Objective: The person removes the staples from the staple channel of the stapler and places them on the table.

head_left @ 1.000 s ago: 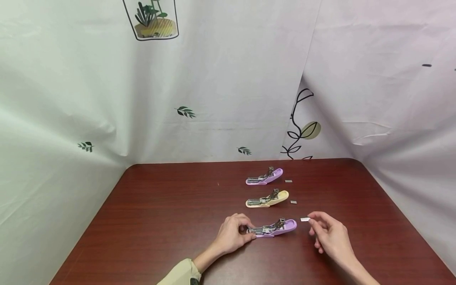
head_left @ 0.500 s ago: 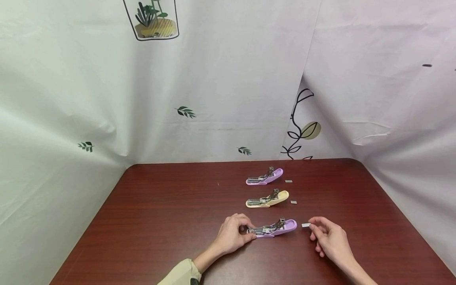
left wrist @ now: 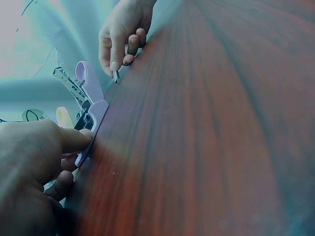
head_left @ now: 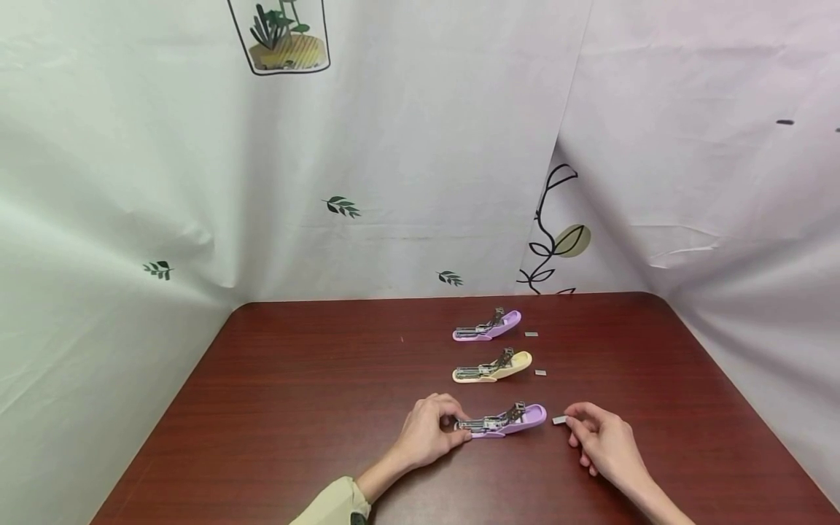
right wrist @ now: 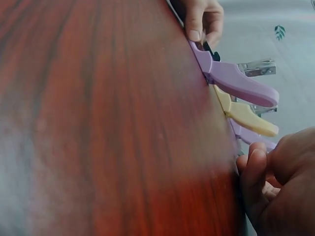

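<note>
A purple stapler [head_left: 534,415], swung open with its metal parts exposed, lies nearest on the table. My left hand [head_left: 426,430] pinches its left end between thumb and fingers; in the left wrist view the thumb presses the purple base [left wrist: 98,115]. To the right of that stapler, my right hand [head_left: 607,445] pinches a small grey strip of staples [head_left: 559,420] by its right end. A short gap separates the strip from the stapler's rounded tip. In the right wrist view the hand hides the strip.
Behind stand an opened yellow stapler [head_left: 521,361] and an opened purple one [head_left: 512,321]. A staple strip [head_left: 541,372] lies right of the yellow stapler, another strip [head_left: 531,334] right of the far purple one. A white printed curtain [head_left: 407,146] surrounds the brown table [head_left: 315,364].
My right hand has come slightly nearer the table's front with the staple strip, now level with the near stapler, and the strip has tilted. My left hand has stayed in place.
</note>
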### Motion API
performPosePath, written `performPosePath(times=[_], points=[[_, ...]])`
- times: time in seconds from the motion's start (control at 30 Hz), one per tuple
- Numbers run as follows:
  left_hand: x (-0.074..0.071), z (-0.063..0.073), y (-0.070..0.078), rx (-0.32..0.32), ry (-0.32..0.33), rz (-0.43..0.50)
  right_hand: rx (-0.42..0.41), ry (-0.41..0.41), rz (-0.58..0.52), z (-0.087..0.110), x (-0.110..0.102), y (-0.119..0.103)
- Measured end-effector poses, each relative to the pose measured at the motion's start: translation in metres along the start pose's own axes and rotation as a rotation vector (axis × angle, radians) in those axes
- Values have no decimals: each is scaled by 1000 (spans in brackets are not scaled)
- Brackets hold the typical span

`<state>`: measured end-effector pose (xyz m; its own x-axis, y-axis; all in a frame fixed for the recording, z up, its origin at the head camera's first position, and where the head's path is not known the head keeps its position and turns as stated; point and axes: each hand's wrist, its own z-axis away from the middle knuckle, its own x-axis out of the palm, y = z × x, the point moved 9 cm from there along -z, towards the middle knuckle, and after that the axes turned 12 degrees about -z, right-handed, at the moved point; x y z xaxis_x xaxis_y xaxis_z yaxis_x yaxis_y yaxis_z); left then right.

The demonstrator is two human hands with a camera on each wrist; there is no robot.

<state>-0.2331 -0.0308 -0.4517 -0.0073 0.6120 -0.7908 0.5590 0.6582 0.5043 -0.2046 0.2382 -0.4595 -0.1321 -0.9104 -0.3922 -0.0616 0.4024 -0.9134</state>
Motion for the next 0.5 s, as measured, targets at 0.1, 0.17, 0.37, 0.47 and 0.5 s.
performPosePath(times=[0.1, 0.17, 0.37, 0.47, 0.5], points=[[0, 0, -1, -7, -5, 0, -20, -6, 20, 0, 1, -2], [0, 0, -1, -8, -4, 1, -23, -10, 25, 0, 2, -3], [1, 0, -2, -18, -9, 4, -23, -26, 35, -1, 4, -6], [0, 0, -2, -22, -11, 5, -27, -30, 42, -1, 5, -6], [0, 0, -2, -23, -8, 5, -28, -32, 42, -1, 5, -6]])
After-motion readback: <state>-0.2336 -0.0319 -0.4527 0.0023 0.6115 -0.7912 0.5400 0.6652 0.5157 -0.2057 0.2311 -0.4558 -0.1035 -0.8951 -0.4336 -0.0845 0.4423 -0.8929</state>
